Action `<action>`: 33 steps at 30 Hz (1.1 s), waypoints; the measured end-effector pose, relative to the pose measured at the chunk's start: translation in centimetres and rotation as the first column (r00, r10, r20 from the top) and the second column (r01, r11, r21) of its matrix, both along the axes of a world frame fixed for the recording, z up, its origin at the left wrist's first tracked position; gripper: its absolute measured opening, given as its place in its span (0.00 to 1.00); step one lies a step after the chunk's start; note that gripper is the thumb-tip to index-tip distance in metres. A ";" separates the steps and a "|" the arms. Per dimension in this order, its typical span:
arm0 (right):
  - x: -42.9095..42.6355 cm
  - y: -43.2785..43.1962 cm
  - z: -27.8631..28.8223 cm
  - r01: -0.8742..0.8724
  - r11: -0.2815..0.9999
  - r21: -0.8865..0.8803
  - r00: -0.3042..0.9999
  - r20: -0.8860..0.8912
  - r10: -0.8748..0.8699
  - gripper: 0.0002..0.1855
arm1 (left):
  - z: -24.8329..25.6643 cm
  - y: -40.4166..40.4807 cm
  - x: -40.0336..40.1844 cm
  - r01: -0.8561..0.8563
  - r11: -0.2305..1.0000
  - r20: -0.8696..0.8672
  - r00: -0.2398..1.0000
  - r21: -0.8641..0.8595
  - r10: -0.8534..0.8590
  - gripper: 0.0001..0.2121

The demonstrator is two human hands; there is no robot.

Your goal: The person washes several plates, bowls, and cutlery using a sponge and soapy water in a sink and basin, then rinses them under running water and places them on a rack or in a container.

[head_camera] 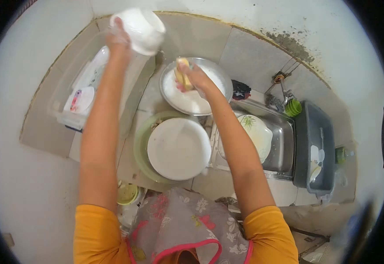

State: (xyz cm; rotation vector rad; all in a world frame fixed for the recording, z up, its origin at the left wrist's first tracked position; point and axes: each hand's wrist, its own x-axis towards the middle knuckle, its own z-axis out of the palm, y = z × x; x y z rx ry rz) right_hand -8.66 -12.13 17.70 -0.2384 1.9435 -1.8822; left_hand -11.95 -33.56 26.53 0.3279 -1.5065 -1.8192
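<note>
At the upper left, my left hand (118,38) grips a wet white bowl (140,29) by its side and holds it tilted in the air. My right hand (195,77) has a yellow sponge (182,73) in its fingers, blurred by motion. Under that hand stands a round metal basin (223,107) with white suds in it. Nearer to me, a large white bowl (178,150) sits in a light green basin (141,158), with some scraps at its back edge.
A clear plastic bin (65,117) with dishes stands at left. On the right, a steel sink (279,132) holds plates (256,133) beneath a faucet (286,94). Beside it are green cups (293,108) and a grey tub (302,148) with a few utensils. A dark cloth (241,89) lies near the wall.
</note>
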 end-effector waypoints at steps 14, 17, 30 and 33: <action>0.1 4.2 -8.8 0.113 0.468 0.877 0.940 -0.247 0.237 0.30 | -7.8 -11.6 4.9 0.187 0.485 0.438 0.761 -0.854 0.479 0.19; 0.1 3.4 -9.2 0.124 0.362 0.924 0.935 -0.231 0.268 0.33 | -7.5 -10.5 6.0 0.234 0.459 0.405 0.856 -0.857 0.321 0.14; -7.1 4.9 -15.4 -0.239 0.081 0.968 0.758 0.134 0.638 0.23 | -21.5 3.5 22.2 0.731 0.653 0.853 0.456 -0.198 -0.253 0.22; -6.2 6.9 -13.0 -0.262 0.521 0.812 0.839 -0.076 0.539 0.22 | -20.0 7.1 22.5 0.475 0.767 0.547 0.538 0.432 -0.641 0.23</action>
